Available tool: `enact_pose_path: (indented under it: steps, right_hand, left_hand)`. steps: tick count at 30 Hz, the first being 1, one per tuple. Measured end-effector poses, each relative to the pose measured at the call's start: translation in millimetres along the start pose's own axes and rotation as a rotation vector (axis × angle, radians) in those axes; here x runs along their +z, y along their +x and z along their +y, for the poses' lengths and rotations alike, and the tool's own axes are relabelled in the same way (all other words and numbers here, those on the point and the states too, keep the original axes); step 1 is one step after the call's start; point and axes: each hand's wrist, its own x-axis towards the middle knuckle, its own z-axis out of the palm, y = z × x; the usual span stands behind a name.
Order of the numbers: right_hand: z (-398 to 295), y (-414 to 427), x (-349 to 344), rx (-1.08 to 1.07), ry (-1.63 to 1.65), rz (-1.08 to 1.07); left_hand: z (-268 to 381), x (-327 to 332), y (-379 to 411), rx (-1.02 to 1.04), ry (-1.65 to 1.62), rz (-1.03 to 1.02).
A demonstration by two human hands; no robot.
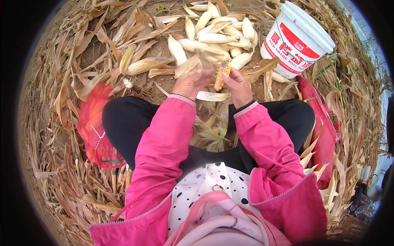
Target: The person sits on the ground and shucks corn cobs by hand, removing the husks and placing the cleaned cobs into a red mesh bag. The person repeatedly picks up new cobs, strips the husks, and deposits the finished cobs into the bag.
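My right hand [239, 87] holds a partly bare ear of corn [221, 77] upright between thumb and fingers. Yellow kernels cover its upper part and one side, the lower part looks pale, and the tip is dark. Just left of the ear is my left hand [191, 82], its fingers pointing towards it with a narrow gap between. A dry husk leaf [188, 65] lies right behind that hand; I see nothing clearly gripped there. Below the ear, a pale strip of husk [212, 96] stretches between my wrists.
Beyond my hands is a pile of husked-over corn ears [215, 38]. A white paint bucket [295, 40] with red print leans at the right. Red mesh sacks lie by my left knee [98, 129] and right knee [323, 132]. Dry corn stalks [74, 46] surround me.
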Motion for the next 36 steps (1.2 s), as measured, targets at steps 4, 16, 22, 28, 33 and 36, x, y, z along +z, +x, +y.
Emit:
enact_pose_path:
  steps: [4,16,22,28,33,36]
  right_hand:
    - [1.2,-1.9,2.1,-0.001,-0.041,-0.002]
    - [-22.2,-20.3,19.2,0.118,0.2,-0.256]
    - [-7.1,-15.2,0.2,0.271,0.076,-0.066]
    - [0.6,-26.1,11.9,0.292,0.006,-0.148]
    - [-11.6,-48.8,18.2,0.281,-0.06,-0.157]
    - [-14.8,-58.6,19.2,0.267,-0.081,-0.14]
  left_hand:
    - [-10.3,14.4,-2.4,0.134,0.451,0.149]
    - [39.1,31.2,-106.5,0.216,0.285,-0.18]
    - [101.6,-20.6,-284.6,0.379,0.312,0.508]
    - [57.3,-133.0,-299.6,0.125,0.297,0.695]
    - [53.7,-218.1,-269.2,0.189,-0.108,0.943]
    - [61.5,-240.6,-259.6,0.507,-0.207,0.986]
